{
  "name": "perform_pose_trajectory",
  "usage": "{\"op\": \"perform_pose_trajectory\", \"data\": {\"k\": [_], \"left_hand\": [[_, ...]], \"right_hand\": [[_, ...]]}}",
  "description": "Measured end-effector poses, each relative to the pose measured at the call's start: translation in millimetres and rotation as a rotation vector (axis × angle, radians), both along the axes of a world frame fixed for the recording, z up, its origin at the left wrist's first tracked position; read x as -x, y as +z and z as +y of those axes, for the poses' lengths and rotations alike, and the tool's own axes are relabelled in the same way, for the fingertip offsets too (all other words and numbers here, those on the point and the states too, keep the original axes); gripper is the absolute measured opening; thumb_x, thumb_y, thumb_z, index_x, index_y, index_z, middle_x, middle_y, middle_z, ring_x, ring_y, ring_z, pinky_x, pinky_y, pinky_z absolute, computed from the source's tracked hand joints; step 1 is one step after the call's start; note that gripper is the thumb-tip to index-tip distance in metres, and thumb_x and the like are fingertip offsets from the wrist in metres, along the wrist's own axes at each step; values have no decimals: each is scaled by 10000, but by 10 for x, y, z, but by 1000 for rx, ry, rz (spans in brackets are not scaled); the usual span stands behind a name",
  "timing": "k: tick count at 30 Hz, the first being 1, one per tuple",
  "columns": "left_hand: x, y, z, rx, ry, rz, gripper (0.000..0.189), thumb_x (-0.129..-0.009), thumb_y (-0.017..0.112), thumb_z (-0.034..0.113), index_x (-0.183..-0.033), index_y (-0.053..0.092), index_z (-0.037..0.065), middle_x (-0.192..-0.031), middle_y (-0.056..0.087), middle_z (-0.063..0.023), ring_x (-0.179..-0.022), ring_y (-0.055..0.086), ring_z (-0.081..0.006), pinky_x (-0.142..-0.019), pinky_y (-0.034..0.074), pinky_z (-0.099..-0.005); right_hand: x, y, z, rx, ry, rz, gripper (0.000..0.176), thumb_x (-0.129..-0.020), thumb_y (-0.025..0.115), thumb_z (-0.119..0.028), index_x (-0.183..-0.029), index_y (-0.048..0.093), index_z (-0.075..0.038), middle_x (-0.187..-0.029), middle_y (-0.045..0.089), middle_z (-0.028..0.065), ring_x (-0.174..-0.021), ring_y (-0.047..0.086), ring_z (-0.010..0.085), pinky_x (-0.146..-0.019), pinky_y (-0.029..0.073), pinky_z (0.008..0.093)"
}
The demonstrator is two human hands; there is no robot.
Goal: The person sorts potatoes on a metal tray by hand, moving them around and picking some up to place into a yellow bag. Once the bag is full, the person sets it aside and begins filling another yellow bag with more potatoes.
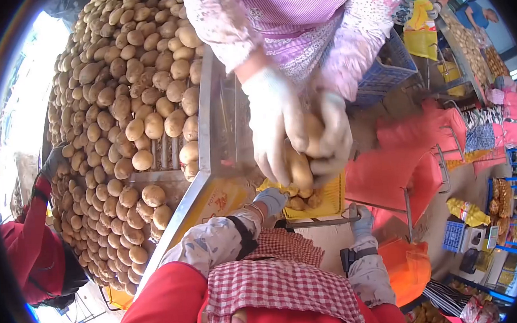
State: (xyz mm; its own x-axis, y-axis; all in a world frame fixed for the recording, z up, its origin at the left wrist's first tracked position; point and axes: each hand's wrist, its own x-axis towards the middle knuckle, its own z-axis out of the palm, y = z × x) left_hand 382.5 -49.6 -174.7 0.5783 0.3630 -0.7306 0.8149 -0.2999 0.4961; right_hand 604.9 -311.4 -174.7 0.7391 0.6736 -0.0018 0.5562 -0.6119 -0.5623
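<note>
My left hand [271,199], in a pale blue glove, grips the near left rim of an open yellow mesh bag [330,196] with a few potatoes inside. My right hand [362,219], gloved the same, holds the end of the metal bar [318,222] along the bag's near edge. Across from me a co-worker in pink floral sleeves holds large potatoes [300,169] over the bag's mouth in both white-gloved hands [277,122].
A long steel sorting table [208,105] heaped with potatoes [119,111] runs along the left. A person in red [30,246] stands at its far side. Orange sacks [407,176], blue crates [389,70] and a scale [473,237] sit to the right.
</note>
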Motion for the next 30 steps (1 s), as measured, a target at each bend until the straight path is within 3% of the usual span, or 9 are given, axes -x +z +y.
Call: {"op": "perform_pose_trajectory", "data": {"k": [9,12,14,15,17,19,23,27,30], "left_hand": [[165,140,-55,4,36,-41,483,-953,477,428,-1086,687,14,-1104,669,-243,-1082,625,-395,-921,490,-441],[281,25,449,-132,-208,-42,447,-956,479,413,-1076,696,41,-1094,680,-217,-1055,636,-388,-905,498,-444],[247,-82,551,-205,-347,-68,425,-957,480,404,-1069,702,60,-1087,687,-199,-1037,644,-383,-894,502,-446],[237,-90,451,-193,-324,-68,425,-957,480,404,-1069,702,60,-1087,687,-199,-1037,644,-383,-894,502,-446],[233,-67,263,-167,79,-101,421,-958,478,409,-1077,702,72,-1082,695,-177,-1014,654,-375,-876,513,-442],[214,77,336,-117,151,-74,432,-956,478,423,-1079,700,73,-1083,694,-176,-1010,656,-372,-872,514,-446],[275,-100,280,-62,258,-38,464,-949,479,462,-1078,698,74,-1084,689,-181,-1000,655,-369,-872,508,-458],[370,-216,173,-71,140,-158,466,-950,482,466,-1066,700,70,-1061,692,-182,-989,657,-369,-864,509,-457],[356,150,156,65,261,-60,473,-952,489,476,-1042,705,65,-1023,696,-185,-970,658,-377,-856,512,-453]], "right_hand": [[55,323,-9,571,81,-74,425,-946,586,-362,-639,699,-91,-643,636,140,-637,638,293,-602,486,427],[-194,377,-822,1100,1014,-175,242,-864,653,-287,-969,742,-87,-847,729,152,-795,696,326,-721,554,442],[16,1036,-933,944,-45,787,394,-863,624,-205,-1188,634,18,-1052,702,156,-978,677,235,-816,549,404],[-22,1191,-1077,761,-129,1024,397,-883,632,-338,-1119,650,-19,-951,695,160,-933,671,323,-809,532,385],[-642,567,-1461,424,753,134,378,-925,589,-305,-1154,617,-6,-1021,657,159,-990,629,291,-855,500,379],[-564,984,-199,182,-48,370,347,-970,541,-326,-1081,626,-8,-996,611,128,-930,584,271,-856,476,380],[-1126,975,1960,356,-272,683,564,-1011,410,-506,-1311,542,-47,-815,614,40,-765,607,188,-706,502,339],[-1129,1018,3034,742,50,415,436,-973,492,-449,-1186,670,-113,-1026,721,109,-849,680,261,-768,534,379],[-1405,693,3209,1125,888,-71,359,-918,562,-383,-1079,718,-102,-1019,725,91,-917,683,259,-814,524,375]]}}
